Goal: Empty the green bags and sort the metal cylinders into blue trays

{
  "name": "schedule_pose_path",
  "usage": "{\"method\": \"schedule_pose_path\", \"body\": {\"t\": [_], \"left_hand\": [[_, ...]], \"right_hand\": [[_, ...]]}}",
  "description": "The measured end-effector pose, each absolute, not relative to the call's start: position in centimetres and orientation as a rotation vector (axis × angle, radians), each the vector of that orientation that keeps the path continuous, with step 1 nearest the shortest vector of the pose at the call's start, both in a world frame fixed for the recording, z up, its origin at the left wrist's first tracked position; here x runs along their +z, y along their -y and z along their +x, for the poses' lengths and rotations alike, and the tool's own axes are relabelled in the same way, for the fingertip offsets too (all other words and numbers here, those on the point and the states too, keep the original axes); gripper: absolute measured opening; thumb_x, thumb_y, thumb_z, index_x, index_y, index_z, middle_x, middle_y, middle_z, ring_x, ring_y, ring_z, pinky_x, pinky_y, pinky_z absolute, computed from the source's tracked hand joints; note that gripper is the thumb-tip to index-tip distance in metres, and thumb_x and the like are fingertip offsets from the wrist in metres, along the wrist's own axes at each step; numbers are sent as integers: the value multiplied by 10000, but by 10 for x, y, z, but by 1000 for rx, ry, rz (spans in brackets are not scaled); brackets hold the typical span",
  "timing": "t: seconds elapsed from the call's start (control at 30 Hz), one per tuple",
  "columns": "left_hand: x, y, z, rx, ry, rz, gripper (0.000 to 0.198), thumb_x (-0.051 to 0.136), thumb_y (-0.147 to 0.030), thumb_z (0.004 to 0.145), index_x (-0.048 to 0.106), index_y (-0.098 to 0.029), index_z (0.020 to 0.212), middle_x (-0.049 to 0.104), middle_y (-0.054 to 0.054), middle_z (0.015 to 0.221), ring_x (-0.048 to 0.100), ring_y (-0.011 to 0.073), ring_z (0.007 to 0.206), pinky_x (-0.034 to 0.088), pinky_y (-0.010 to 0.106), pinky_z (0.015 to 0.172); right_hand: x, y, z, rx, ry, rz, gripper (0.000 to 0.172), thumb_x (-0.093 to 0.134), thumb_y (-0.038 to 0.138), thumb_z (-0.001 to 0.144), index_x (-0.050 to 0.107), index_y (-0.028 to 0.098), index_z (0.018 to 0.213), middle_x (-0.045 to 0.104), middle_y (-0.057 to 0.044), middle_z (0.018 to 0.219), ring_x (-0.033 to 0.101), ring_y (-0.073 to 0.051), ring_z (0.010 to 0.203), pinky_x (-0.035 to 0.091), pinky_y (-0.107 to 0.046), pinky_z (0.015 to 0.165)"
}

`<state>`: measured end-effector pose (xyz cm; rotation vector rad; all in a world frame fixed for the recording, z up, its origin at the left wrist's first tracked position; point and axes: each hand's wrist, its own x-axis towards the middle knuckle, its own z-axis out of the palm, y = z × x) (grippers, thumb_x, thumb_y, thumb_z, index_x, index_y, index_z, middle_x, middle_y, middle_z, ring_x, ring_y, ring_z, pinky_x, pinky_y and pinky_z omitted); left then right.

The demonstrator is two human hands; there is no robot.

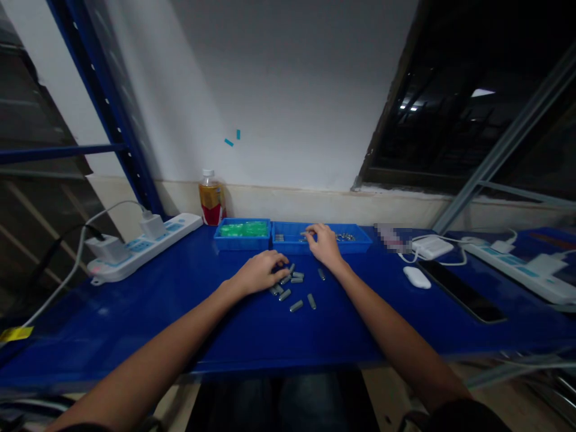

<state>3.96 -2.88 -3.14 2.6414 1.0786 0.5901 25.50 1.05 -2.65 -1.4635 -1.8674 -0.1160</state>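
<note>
Several small grey metal cylinders [296,306] lie loosely scattered on the blue table. My left hand [262,271] rests at the left side of this pile, thumb and fingers apart and curved over the nearest pieces. Whether its fingertips touch them I cannot tell. Over the front wall of the long blue tray [294,246], my right hand [324,244] pinches a small metal cylinder [308,233] between thumb and fingers. Inside that tray are cylinders at the left end and small shiny metal parts [345,237] at the right; my right hand hides its middle.
Beside the long tray stands a blue tray [243,243] holding green plastic packets [244,228]. A drink bottle [211,199] is behind it. Power strips [144,246] lie at both sides. At the right are a phone [461,291], a white case [416,277] and cables.
</note>
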Motion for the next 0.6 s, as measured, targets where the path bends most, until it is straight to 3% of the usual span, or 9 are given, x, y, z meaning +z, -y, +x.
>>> {"method": "schedule_pose_path", "body": {"t": [0.17,0.33,0.43,0.6], "left_hand": [[-30,29,43,544,-1140,2559,214,437,-301,902,619,-220,982,638,53,962,584,194,923,447,295,800],[-35,22,37,547,-1168,2456,245,501,-362,875,606,-229,1053,638,48,961,582,205,926,438,312,800],[-37,18,33,547,-1188,2386,217,548,-378,845,627,-231,984,641,33,900,586,200,885,433,314,789],[-35,18,32,551,-1183,2335,197,461,-321,898,625,-213,882,640,31,904,580,192,900,413,313,804]], "right_hand": [[-28,5,254,-166,1899,-1447,228,515,263,877,607,193,1074,644,-93,1010,507,-265,1004,381,-405,829],[-27,18,256,-204,1902,-1351,160,521,252,876,628,203,984,641,-82,958,500,-251,996,373,-412,849],[-27,21,253,-204,1918,-1256,122,526,223,869,628,208,933,645,-64,891,509,-239,973,373,-410,853],[-28,31,242,-127,1945,-1028,109,524,154,850,616,198,889,631,-41,799,531,-206,900,399,-380,816]]}}
